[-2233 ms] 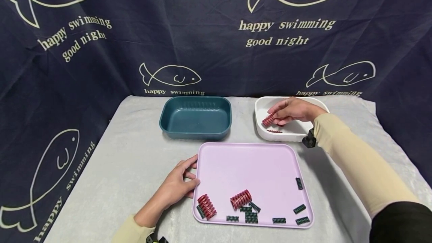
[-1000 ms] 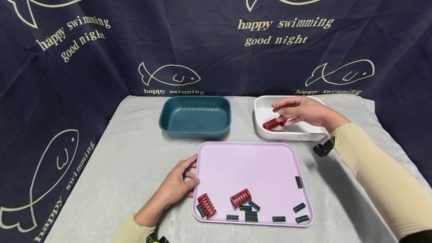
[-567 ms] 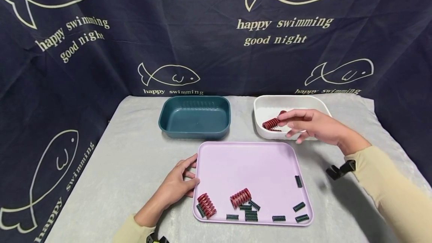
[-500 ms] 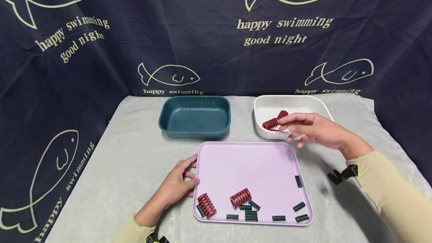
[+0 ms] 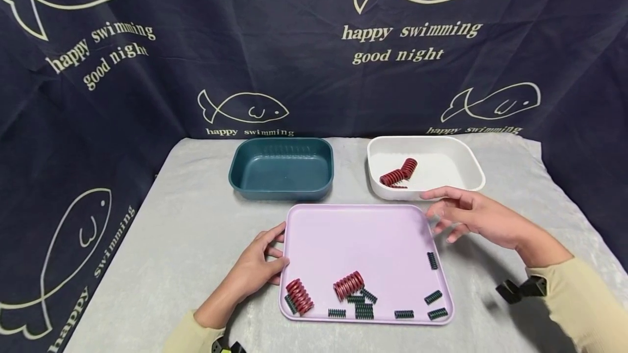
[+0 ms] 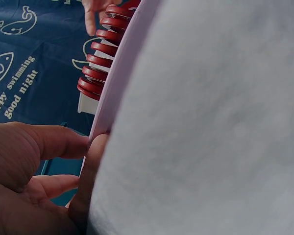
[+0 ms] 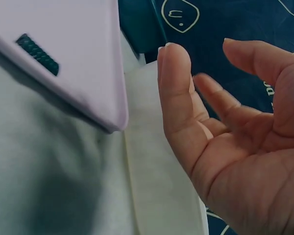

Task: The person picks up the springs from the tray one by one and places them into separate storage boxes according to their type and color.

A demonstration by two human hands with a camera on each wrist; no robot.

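Observation:
My left hand (image 5: 257,260) grips the left edge of a lilac tray (image 5: 363,238), the thumb on its rim. In the left wrist view the fingers (image 6: 63,142) pinch that edge. Two thick red compression springs lie on the tray, one at the left corner (image 5: 300,297) and another red spring (image 5: 349,285) near the front middle. Several small dark green springs (image 5: 364,311) lie around them and along the right side. My right hand (image 5: 473,214) hovers with nothing in it near the tray's back right corner, fingers loosely spread. The right wrist view shows its bare palm (image 7: 245,161).
A white bin (image 5: 458,192) behind the right hand holds red springs (image 5: 391,177) on its left side. To its left stands a teal bin (image 5: 281,196) with nothing in it. A dark curtain (image 5: 314,70) with fish prints hangs behind the cloth-covered table (image 5: 196,222).
The right hand lets go of a red spring in the white bin, then draws back toward the front right to the tray's corner. The left hand keeps its hold on the tray.

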